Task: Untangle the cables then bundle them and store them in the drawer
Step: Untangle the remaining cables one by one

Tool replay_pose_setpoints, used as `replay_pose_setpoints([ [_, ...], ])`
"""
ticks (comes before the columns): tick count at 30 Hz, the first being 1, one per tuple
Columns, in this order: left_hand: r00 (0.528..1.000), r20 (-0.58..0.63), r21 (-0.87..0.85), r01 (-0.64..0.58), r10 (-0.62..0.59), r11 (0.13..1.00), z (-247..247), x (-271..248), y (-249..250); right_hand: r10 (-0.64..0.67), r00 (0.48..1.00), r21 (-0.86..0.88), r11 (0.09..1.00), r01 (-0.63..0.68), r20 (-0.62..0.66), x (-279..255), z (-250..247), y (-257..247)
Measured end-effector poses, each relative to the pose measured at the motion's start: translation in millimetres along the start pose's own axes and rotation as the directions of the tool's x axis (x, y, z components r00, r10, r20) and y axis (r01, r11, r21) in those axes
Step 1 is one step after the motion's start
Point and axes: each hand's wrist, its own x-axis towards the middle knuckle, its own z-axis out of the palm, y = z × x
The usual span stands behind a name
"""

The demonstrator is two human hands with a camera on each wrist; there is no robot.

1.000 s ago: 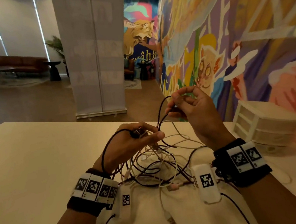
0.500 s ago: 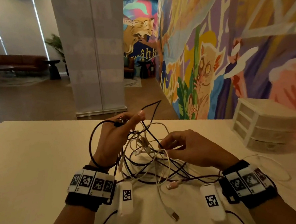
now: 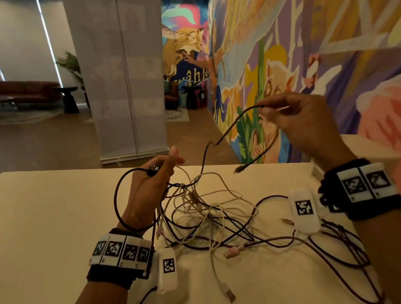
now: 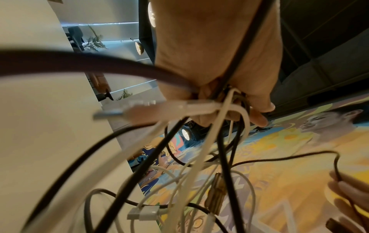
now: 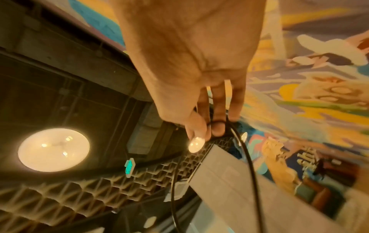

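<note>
A tangle of black, white and pink cables [image 3: 208, 215] lies on the cream table [image 3: 42, 230] between my arms. My left hand [image 3: 161, 168] is just above the table at the tangle's far left. It grips a thick black cable with a metal USB plug [image 3: 153, 168], and several white and black strands [image 4: 225, 110] run through its fist. My right hand [image 3: 268, 111] is raised to the right and pinches a thin black cable [image 3: 238, 123]. The free end of that cable [image 3: 239, 168] dangles above the table. The pinch [image 5: 217, 126] shows in the right wrist view.
A white drawer unit [image 3: 377, 144] stands at the table's right, mostly hidden behind my right wrist. Loose plugs lie near me, a white USB [image 3: 228, 295] and a pink one [image 3: 231, 252]. A painted wall runs along the right. A grey pillar [image 3: 122, 73] stands beyond the far edge.
My right hand has risen from the tangle up and to the right, drawing a thin black cable out with its end hanging free. My left hand keeps its grip and has barely moved.
</note>
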Motion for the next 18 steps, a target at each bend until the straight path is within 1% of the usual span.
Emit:
replay_pose_setpoints([
  [1,1.000,-0.002,-0.005,0.007,-0.007,1.000,0.7,0.2,0.4,0.024,0.999,-0.138,0.990,-0.028,-0.026,7.8,-4.8,12.6],
  [2,1.000,-0.006,-0.013,0.012,-0.012,1.000,1.2,0.2,0.4,0.065,0.998,-0.309,0.949,-0.068,-0.019,12.0,-8.3,23.2],
  [3,1.000,-0.009,-0.021,0.014,-0.015,1.000,1.5,0.1,0.4,0.130,0.991,-0.437,0.893,-0.106,0.025,12.1,-9.0,32.1],
  [4,1.000,-0.009,-0.028,0.014,-0.014,1.000,1.6,0.6,0.3,0.186,0.979,-0.481,0.868,-0.123,0.085,7.8,-6.7,35.4],
  [5,1.000,-0.005,-0.034,0.011,-0.011,0.999,1.7,0.8,0.4,0.202,0.968,-0.459,0.881,-0.113,0.150,1.4,-1.2,34.3],
  [6,1.000,0.002,-0.042,0.007,-0.007,0.999,2.0,1.1,0.3,0.160,0.965,-0.397,0.916,-0.066,0.210,-7.6,5.6,28.2],
  [7,1.000,0.009,-0.050,0.005,-0.004,0.999,2.1,1.0,0.1,0.082,0.958,-0.305,0.952,0.006,0.273,-17.8,14.4,17.0],
  [8,1.000,0.013,-0.056,0.004,-0.003,0.998,2.6,0.4,0.6,0.008,0.934,-0.222,0.972,0.077,0.356,-30.2,24.9,2.5],
  [9,1.000,0.014,-0.060,0.006,-0.005,0.998,3.2,-0.2,1.4,-0.057,0.887,-0.160,0.976,0.145,0.457,-41.8,35.6,-10.0],
  [10,1.000,0.012,-0.063,0.007,-0.007,0.998,4.0,-0.9,2.1,-0.109,0.828,-0.112,0.973,0.203,0.550,-52.8,47.9,-20.7],
  [11,1.000,0.010,-0.066,0.009,-0.009,0.998,4.6,-1.1,3.0,-0.140,0.776,-0.077,0.969,0.236,0.614,-61.6,60.8,-27.8],
  [12,1.000,0.009,-0.071,0.015,-0.014,0.997,5.1,-1.4,3.9,-0.158,0.741,-0.049,0.967,0.249,0.653,-68.7,73.6,-31.5],
  [13,1.000,0.009,-0.086,0.025,-0.024,0.996,5.4,-1.6,4.9,-0.164,0.724,-0.033,0.968,0.250,0.670,-73.5,85.7,-31.9],
  [16,0.998,0.025,-0.177,0.058,-0.054,0.982,5.0,-0.9,6.1,-0.150,0.720,-0.044,0.969,0.243,0.678,-81.8,113.3,-27.8],
  [18,0.996,0.041,-0.259,0.081,-0.073,0.963,2.7,0.1,7.3,-0.125,0.726,-0.101,0.961,0.259,0.676,-84.3,123.4,-22.8],
])
